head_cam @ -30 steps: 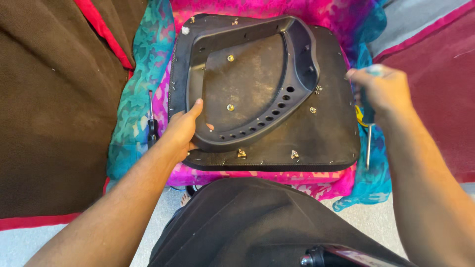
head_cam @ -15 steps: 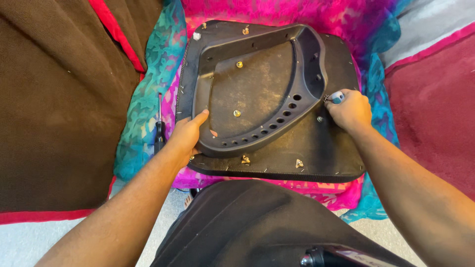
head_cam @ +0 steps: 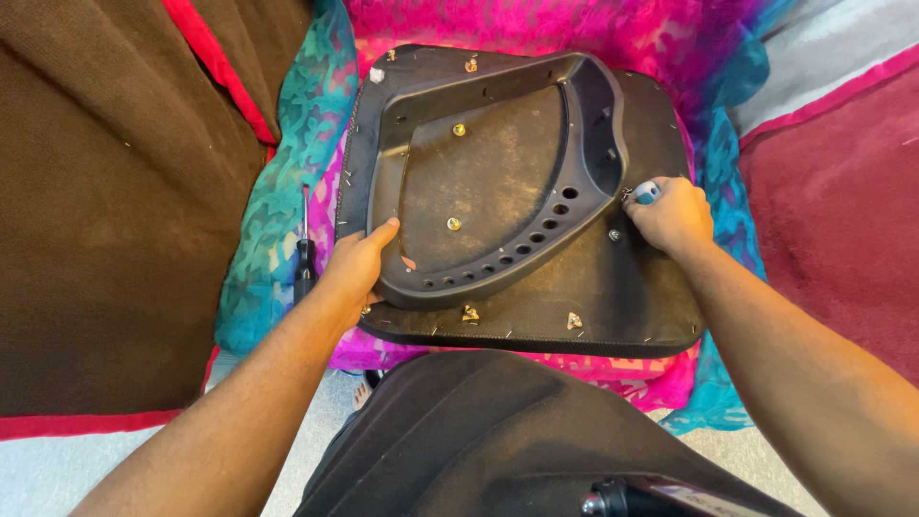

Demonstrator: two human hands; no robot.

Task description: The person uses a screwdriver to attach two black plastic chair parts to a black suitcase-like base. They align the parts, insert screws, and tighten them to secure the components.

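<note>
A black square seat base (head_cam: 613,287) lies upside down on a pink and teal cloth (head_cam: 287,191). A moulded black plastic shell (head_cam: 488,182) with a row of holes and brass screws sits on top of it. My left hand (head_cam: 359,263) presses on the shell's near left rim, fingers spread along the edge. My right hand (head_cam: 670,215) is closed round a tool with a blue-capped handle (head_cam: 647,192), held upright at the shell's right edge beside a small fastener (head_cam: 615,235).
A black-handled screwdriver (head_cam: 304,251) lies on the cloth left of the base. Brown fabric with red trim (head_cam: 115,191) covers the left. A maroon surface (head_cam: 842,211) is at the right. A dark padded part (head_cam: 479,440) sits near me.
My right hand moved from the base's right edge inward to the shell's right rim, bringing the tool upright there. My left hand stayed on the shell's left rim.
</note>
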